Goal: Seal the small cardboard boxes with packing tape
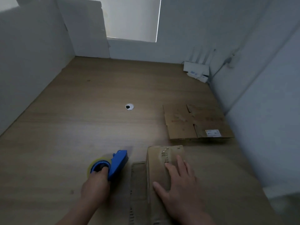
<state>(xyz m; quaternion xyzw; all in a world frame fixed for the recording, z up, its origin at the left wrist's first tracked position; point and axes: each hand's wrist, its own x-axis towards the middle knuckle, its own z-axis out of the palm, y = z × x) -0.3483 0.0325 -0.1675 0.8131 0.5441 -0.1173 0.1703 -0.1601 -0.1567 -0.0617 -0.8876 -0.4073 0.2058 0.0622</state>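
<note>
Curled fingers of the left hand (95, 187) grip the blue tape dispenser (117, 161), low over the desk (81, 119). Just beside it, the right hand (180, 184) lies flat, fingers straight, pressing the small cardboard box (154, 163) over a tape strip (164, 154). Expect light, stiff board that dents along the seam; hold it by the side walls. Contents are hidden. Farther right, a flattened carton (194, 124) holds nothing.

Pretty sure I'm looking at a small office desk nook. There's a wood-grain surface (97, 95) with a round cable grommet (129, 106) in the middle and plain white partition panels (32, 54) boxing it in. A white router (196, 69) with upright antennas is parked in the far right corner, with a cable (218, 71) running up the wall beside it. A drawn window blind (133, 18) is at the back.
</note>
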